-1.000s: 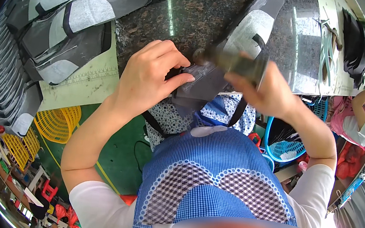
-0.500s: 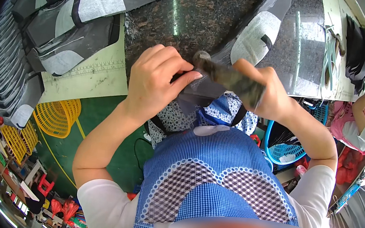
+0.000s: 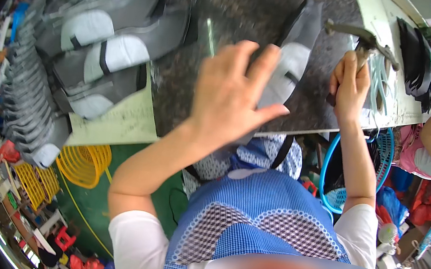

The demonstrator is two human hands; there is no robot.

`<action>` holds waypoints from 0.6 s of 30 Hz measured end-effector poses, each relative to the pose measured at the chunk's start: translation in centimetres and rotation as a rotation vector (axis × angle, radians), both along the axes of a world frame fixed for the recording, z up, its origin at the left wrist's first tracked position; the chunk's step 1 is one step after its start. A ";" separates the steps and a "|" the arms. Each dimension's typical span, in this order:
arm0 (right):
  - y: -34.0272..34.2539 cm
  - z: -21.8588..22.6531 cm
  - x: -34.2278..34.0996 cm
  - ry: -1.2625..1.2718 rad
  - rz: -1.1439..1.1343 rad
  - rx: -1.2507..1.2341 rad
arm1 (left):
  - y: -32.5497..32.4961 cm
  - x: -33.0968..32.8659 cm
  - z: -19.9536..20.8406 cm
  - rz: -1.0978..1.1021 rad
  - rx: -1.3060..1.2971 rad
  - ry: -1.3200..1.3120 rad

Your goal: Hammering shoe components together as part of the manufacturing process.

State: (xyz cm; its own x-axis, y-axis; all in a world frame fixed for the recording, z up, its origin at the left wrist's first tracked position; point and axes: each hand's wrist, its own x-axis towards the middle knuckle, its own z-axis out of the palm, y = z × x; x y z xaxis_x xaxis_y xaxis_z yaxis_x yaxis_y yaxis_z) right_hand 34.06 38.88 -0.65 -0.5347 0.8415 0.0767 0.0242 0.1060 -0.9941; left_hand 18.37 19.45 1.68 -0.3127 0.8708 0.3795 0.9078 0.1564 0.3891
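Note:
My left hand [image 3: 231, 93] is open, its fingers spread, over the near part of a dark grey piece [image 3: 304, 30] with a pale rounded patch and a short black strip. It looks like a shoe upper. The hand hides part of it, and I cannot tell if they touch. Farther right, my right hand [image 3: 350, 86] is closed around the handle of a hammer [image 3: 366, 37]. The hammer's worn metal head is raised above the table's right side.
Stacks of similar grey pieces [image 3: 123, 53] cover the dark stone tabletop's [image 3: 231, 7] left side. Pale green strips [image 3: 378, 79] lie at the right. Below the table are a blue basket [image 3: 329, 170] and yellow baskets [image 3: 82, 164]. Another person [image 3: 423, 149] works at far right.
My right hand has swung the hammer up and to the right, away from the near edge. My left hand has let go and spread its fingers, moving right. The whole view has shifted slightly.

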 end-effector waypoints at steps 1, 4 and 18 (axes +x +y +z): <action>0.8 -0.8 -0.2 0.022 -0.110 -0.049 | 1.3 0.6 -1.2 -0.092 -0.086 -0.009; 1.6 -1.5 1.4 0.083 -0.161 -0.175 | 3.3 -0.5 -2.8 -0.248 -0.054 -0.263; 1.2 -1.9 1.7 0.133 -0.101 -0.087 | 18.2 -16.4 -1.2 -0.232 0.157 0.348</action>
